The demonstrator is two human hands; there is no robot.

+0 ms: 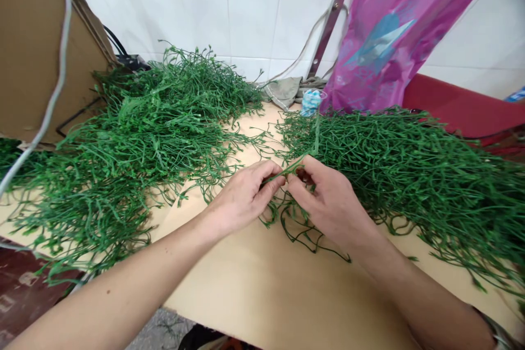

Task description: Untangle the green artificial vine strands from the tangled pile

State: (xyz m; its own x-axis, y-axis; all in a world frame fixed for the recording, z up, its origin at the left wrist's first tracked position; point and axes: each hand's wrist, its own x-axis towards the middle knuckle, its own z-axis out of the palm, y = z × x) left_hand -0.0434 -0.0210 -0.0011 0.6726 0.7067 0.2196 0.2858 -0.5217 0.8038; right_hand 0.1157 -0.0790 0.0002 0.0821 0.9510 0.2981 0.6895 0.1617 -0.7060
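Observation:
Near the middle of the table, my left hand (248,191) and my right hand (330,194) meet, fingertips almost touching. Thumb and fingers of each are pinched on thin green plant stems (289,169), which look like artificial plastic ones. Exactly how many stems are held I cannot tell, as the fingers hide part of them. Below the hands, dark green loose stems (315,246) curl on the tabletop. A big tangled heap of green stems (164,126) lies to the left of my hands. Another wide heap of stems (418,164) spreads out on the right.
A tan table (246,284) bears both heaps. At the left stands a cardboard box (36,49) with a pale cable (57,85) hanging before it. Behind are a purple plastic bag (377,27), a metal bracket (326,35), a blue-and-white bundle (311,101) and a red surface (455,106).

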